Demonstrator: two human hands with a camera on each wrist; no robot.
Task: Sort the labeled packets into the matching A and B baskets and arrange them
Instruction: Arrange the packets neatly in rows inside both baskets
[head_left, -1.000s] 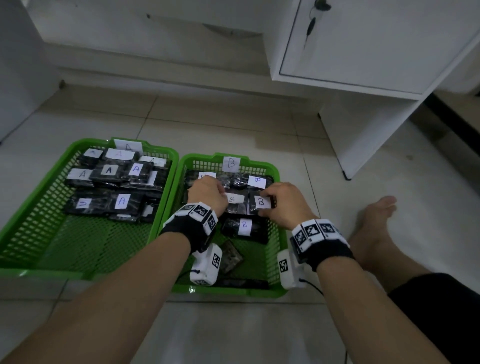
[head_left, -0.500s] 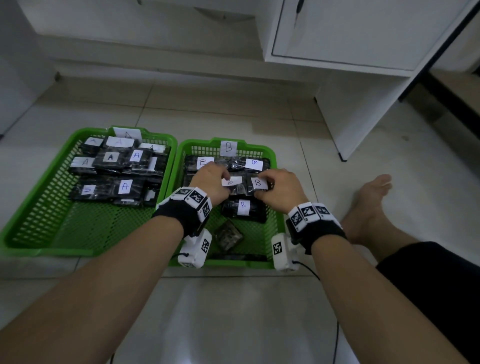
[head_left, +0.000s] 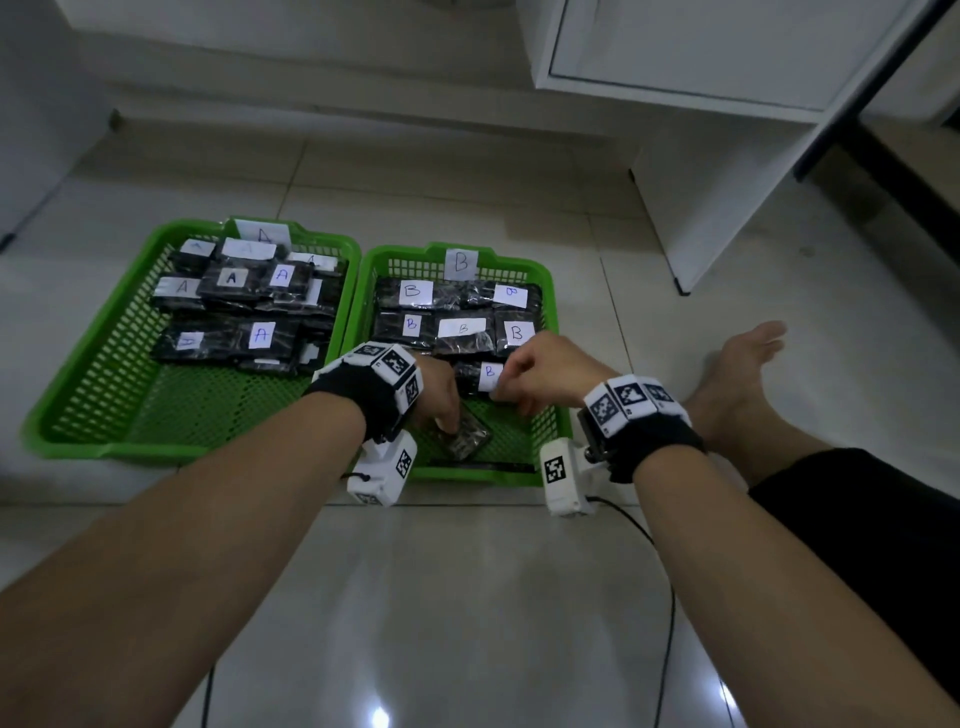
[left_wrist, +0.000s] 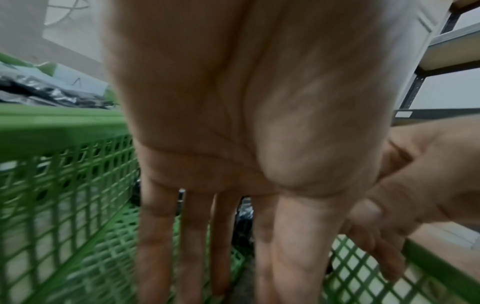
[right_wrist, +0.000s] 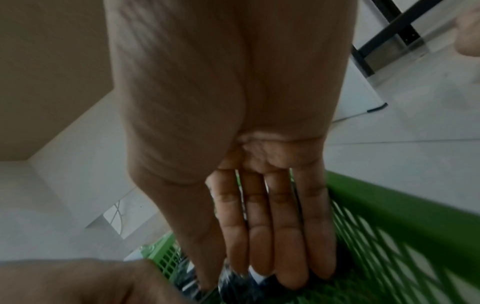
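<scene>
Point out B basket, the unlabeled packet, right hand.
B basket (head_left: 563, 436), head view, right rim.
Unlabeled packet (head_left: 470, 441), head view, bare face by left fingertips.
Right hand (head_left: 545, 371), head view, back of hand.

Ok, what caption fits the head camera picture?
Both hands reach into the B basket of labelled packets, beside the A basket.

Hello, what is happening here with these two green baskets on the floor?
A person sits on the floor sorting black packets by label. The A basket holds packets marked A, the B basket packets marked B. Both hands work inside the B basket: the left hand reaches down to an unlabeled-looking packet near the front, and the right hand touches a B packet just behind it. Whether either hand grips yet is unclear.
</scene>
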